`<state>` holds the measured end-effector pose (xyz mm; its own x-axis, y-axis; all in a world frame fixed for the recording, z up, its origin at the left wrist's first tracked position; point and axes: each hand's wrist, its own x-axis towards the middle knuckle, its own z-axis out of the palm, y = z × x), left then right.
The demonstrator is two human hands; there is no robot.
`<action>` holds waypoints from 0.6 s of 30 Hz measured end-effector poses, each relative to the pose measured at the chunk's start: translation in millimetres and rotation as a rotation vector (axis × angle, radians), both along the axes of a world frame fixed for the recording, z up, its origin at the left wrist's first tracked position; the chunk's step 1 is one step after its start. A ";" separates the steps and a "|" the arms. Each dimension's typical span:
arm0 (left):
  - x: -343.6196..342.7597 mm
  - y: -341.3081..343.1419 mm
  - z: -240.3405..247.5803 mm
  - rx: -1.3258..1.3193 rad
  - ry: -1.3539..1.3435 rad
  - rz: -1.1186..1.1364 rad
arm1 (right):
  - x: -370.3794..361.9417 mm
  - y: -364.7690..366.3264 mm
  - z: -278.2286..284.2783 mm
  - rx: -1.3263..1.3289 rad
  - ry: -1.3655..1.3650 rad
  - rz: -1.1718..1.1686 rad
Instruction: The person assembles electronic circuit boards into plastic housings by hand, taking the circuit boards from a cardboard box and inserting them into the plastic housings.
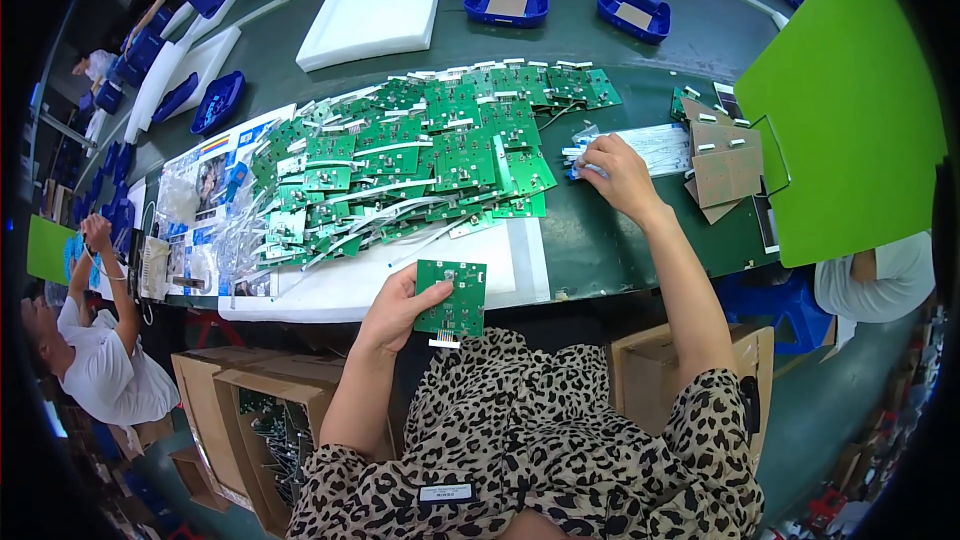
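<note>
My left hand grips a square green circuit board by its left edge, thumb on its face. The board is upright, with a white connector at its lower edge. Over on the right, the pinched fingers of my right hand are at the left end of a bundle of white flat cables. How many cables the fingers hold is hidden. Between and beyond my hands spreads a large heap of green circuit boards, many with white flat cables attached.
Brown boards are stacked right of the cables, beside a bright green panel. Blue plastic housings and a white foam tray stand at the back. Cardboard boxes flank my lap. A co-worker sits at the left.
</note>
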<state>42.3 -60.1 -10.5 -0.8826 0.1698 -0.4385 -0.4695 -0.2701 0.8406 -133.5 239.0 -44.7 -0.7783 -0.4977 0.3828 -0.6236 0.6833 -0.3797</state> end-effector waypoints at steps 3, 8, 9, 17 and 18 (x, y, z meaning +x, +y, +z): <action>-1.2 2.2 2.6 -0.003 -0.008 -0.006 | -1.7 1.3 -8.6 -0.039 0.052 0.029; -9.4 8.6 5.6 -0.002 0.089 0.101 | 33.3 -32.4 40.0 -0.818 -0.437 0.037; -10.5 8.9 5.6 -0.010 0.108 0.129 | 46.9 -39.6 59.0 -0.818 -0.451 0.052; -9.8 18.4 26.1 -0.059 0.250 0.202 | 93.8 -68.8 80.4 -0.672 -0.793 0.208; -7.9 19.7 29.5 -0.065 0.251 0.205 | 96.4 -72.9 80.6 -0.646 -0.787 0.160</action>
<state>34.4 -40.4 19.0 -0.9775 -0.0435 -0.2066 -0.1867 -0.2790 0.9420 -37.2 166.1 35.9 -0.8669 -0.4979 0.0249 -0.1057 0.1347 -0.9852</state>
